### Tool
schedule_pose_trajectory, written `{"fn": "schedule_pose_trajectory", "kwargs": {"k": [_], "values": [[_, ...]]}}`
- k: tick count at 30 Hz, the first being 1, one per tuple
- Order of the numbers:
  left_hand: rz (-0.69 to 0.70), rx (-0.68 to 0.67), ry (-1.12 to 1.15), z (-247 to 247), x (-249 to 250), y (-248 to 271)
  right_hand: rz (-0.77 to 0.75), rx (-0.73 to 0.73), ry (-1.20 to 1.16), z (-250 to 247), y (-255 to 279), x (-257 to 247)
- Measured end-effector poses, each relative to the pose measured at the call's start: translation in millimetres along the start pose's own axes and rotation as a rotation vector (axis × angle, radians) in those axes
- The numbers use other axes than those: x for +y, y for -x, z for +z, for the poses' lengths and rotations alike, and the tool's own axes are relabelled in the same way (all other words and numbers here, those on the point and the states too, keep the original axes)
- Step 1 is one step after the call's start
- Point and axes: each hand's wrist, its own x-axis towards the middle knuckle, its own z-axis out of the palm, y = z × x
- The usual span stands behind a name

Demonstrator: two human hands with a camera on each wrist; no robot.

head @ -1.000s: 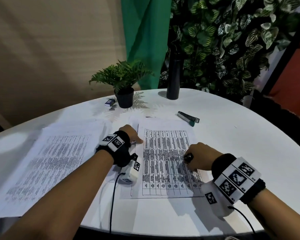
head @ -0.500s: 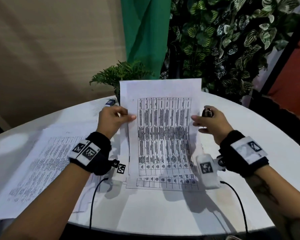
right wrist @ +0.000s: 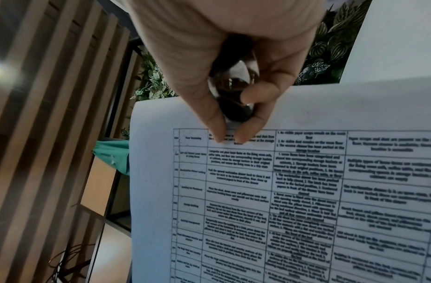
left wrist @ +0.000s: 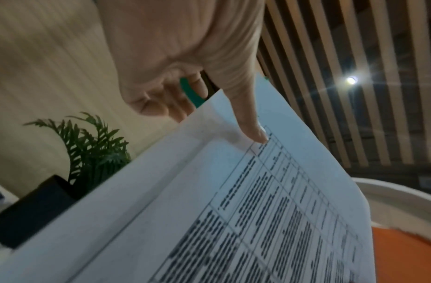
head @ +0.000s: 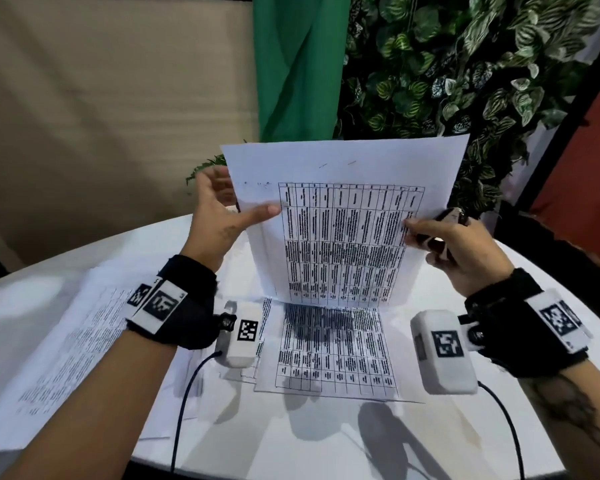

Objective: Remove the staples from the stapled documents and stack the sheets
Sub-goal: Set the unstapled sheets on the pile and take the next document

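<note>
A printed sheet (head: 343,209) with a table on it stands upright above the white table (head: 326,441), its lower edge touching another printed sheet (head: 333,348) that lies flat. My left hand (head: 257,216) pinches the raised sheet's left edge, thumb (left wrist: 250,122) on the front and the other fingers behind. My right hand (head: 416,233) pinches the right edge between thumb and forefinger (right wrist: 231,137), with a black staple remover (right wrist: 233,92) tucked in its palm. No staple shows in any view.
A spread pile of printed sheets (head: 66,341) lies on the table's left side. A potted fern (left wrist: 93,149) in a black pot (left wrist: 32,208) stands behind the raised sheet, mostly hidden from the head view. A leafy wall (head: 465,64) and a green curtain (head: 291,64) back the table.
Both hands left the flat paper, took a sheet by its two side edges and raised it upright, higher than half a second ago. A second sheet now shows flat beneath.
</note>
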Motion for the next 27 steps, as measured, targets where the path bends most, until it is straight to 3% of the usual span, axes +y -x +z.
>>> {"fn": "schedule_pose_trajectory", "kwargs": {"k": [4,8,12,19,23,25,27], "values": [[-0.051,-0.181,0.071,11.0,15.8,-2.0,0.023,-0.011,-0.018,0.2,2.6,-7.2],[0.045,-0.124,0.062,17.5,45.1,-10.1,-0.134,0.017,-0.082,2.8,7.3,-28.5],[0.117,-0.202,0.025,11.2,70.4,-3.4,-0.252,-0.004,-0.146,1.3,26.7,-29.3],[-0.021,-0.198,-0.123,-4.9,34.2,45.1,0.023,0.041,-0.055,-6.0,51.0,33.8],[-0.058,-0.046,-0.144,-7.2,17.2,69.2,0.152,0.057,-0.068,-7.4,68.0,56.8],[-0.025,0.062,-0.234,-5.8,16.6,74.7,0.171,0.052,-0.067,-8.8,74.4,60.5],[0.097,0.102,-0.438,-1.2,20.5,78.4,0.186,0.036,-0.062,-10.2,78.9,60.7]]}}
